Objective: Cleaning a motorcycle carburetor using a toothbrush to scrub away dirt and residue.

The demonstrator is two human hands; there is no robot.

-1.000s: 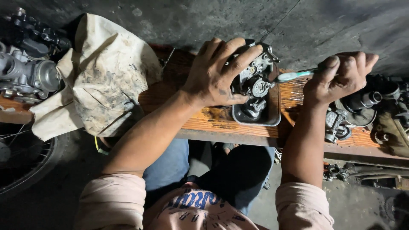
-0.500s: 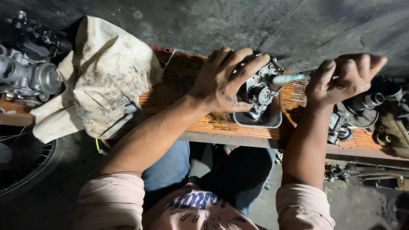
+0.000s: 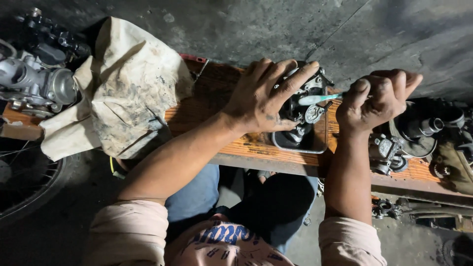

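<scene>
On a worn orange wooden bench [image 3: 236,143], a grimy left hand [image 3: 263,101] grips a dark metal carburetor [image 3: 305,106] over a shallow tray [image 3: 320,143]; the right hand [image 3: 377,101] clenches a pale toothbrush [image 3: 318,98]. A stained cloth [image 3: 125,86] lies nearby.

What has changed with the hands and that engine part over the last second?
Little. The right hand has drawn a bit up and away from the part, keeping its grip on the pale green-handled tool, whose tip is still at the carburetor. The left hand stays spread over the carburetor, fingers shifted slightly. The tray, the cloth and the other parts on the bench have not moved.
</scene>
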